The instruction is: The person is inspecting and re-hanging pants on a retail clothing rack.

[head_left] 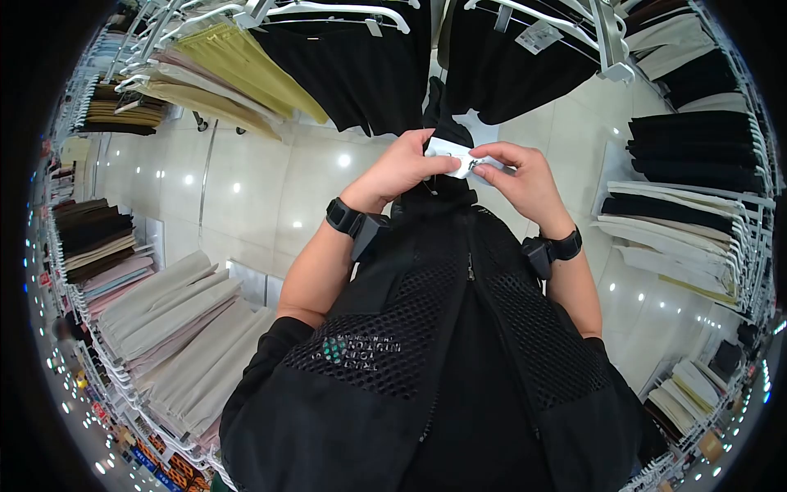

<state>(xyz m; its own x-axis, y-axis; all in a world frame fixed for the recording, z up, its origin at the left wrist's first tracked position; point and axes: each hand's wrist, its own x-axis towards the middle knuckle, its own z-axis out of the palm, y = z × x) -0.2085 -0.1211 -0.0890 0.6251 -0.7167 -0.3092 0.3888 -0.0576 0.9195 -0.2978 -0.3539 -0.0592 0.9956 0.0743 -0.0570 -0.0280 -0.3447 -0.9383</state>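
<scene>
**Apparently steadied from both sides: white tag**

Held in front of the black mesh-panelled jacket (410,305), white tag (443,149) pinched between left hand's (408,160) thumb and fingers; opposite end gripped by right hand's (520,174) thumb and forefinger, likely for keeping it flat. Nearby, black trousers (344,78) hung from a white hanger (348,10), presumably for a straight drop.

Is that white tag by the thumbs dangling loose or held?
Held: the left hand has its thumb over the white tag, and the right hand has fingertips at its other end.
</scene>
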